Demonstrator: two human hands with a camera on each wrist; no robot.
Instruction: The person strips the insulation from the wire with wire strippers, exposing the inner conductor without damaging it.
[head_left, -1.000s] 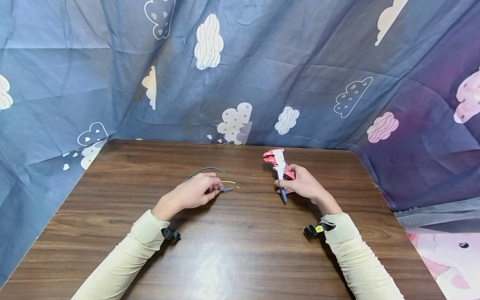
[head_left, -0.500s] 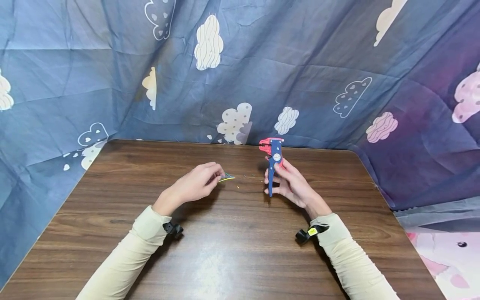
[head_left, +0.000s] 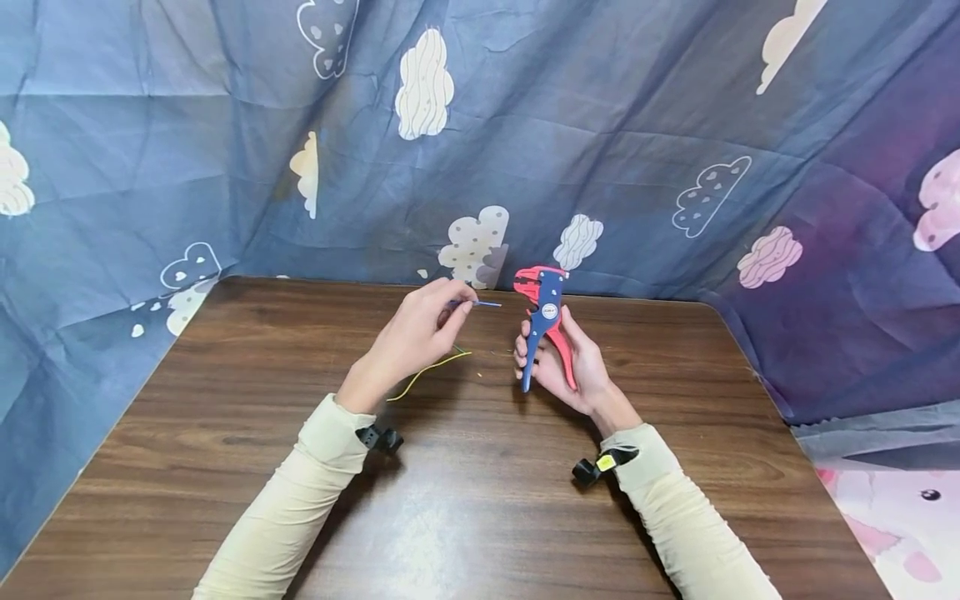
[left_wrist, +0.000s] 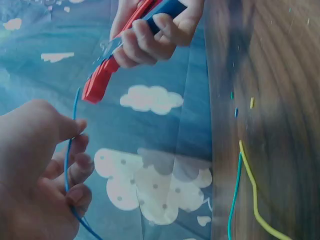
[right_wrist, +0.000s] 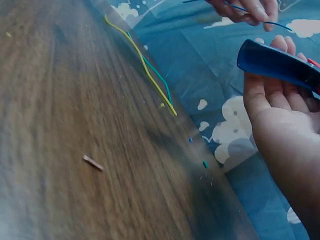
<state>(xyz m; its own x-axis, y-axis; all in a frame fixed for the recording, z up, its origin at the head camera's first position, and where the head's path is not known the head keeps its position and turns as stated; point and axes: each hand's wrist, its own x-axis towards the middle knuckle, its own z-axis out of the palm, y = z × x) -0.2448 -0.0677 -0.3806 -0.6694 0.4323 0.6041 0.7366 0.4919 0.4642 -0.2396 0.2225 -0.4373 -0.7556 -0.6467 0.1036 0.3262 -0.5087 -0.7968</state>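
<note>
In the head view my left hand pinches a thin blue wire between thumb and fingertips, raised over the table. One end of the wire sticks out to the right; in the left wrist view the rest of the blue wire runs down along the palm. My right hand holds a red and blue wire stripper upright, fingers curled round its handles. Its red head points left, and the handles stand apart. The wire's free end is close to the red head, with a small gap between them.
A yellow wire and a green wire lie together on the brown wooden table. Small cut bits lie near them, among them a yellow bit and a blue bit. A patterned cloth hangs behind the table.
My left hand has lifted the blue wire away from the yellow and green wires, up and to the right. The stripper has risen, turned its blue side to view, and its handles have spread.
</note>
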